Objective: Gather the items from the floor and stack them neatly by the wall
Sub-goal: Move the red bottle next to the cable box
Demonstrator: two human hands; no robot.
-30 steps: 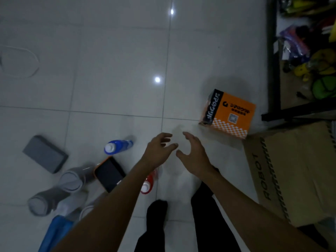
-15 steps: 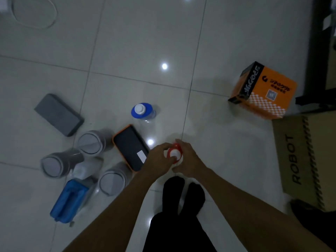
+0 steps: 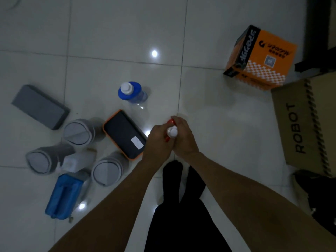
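Both hands, left hand (image 3: 157,140) and right hand (image 3: 183,137), pinch the red bottle (image 3: 171,131); the grip should stay firm and upright while lifting.

Glossy tile floor (image 3: 209,106) is mirroring lamps at my twelve o'clock. Matt cardboard box (image 3: 305,124) at three; printed orange carton (image 3: 261,57) at one is looking smooth.

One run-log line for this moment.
stage: pickup | left hand: grips red bottle | right hand: grips it too | floor items: ungathered
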